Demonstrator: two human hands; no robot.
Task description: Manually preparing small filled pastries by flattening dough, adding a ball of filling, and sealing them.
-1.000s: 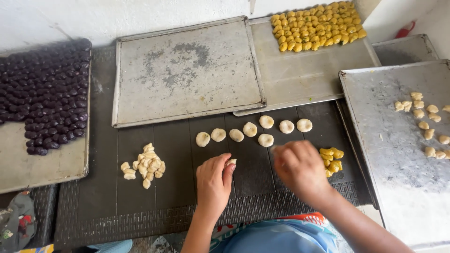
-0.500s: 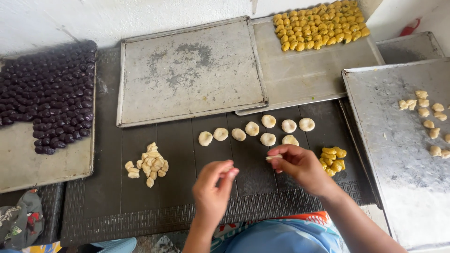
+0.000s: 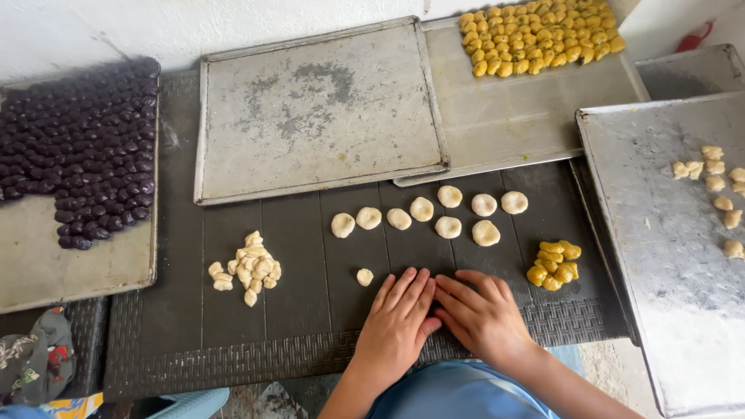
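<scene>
My left hand (image 3: 400, 322) and my right hand (image 3: 481, 314) lie flat side by side on the dark ribbed mat (image 3: 295, 310), fingers together and pointing away from me, holding nothing that I can see. A small dough piece (image 3: 365, 277) lies just left of my left fingertips. Beyond the hands, several flattened pale dough discs (image 3: 434, 213) sit in a loose row. A heap of yellow filling balls (image 3: 552, 264) lies right of my right hand. A heap of raw dough lumps (image 3: 247, 268) lies to the left.
An empty metal tray (image 3: 318, 109) sits at the back, overlapped by a tray with yellow balls (image 3: 539, 39). A tray of dark purple balls (image 3: 85, 147) is at left. A large tray (image 3: 660, 248) at right holds several pale dough pieces (image 3: 714, 174).
Both hands came down from a raised, pinching pose and now rest flat on the mat together. A small dough piece now lies on the mat left of them, and one more disc sits in the row.
</scene>
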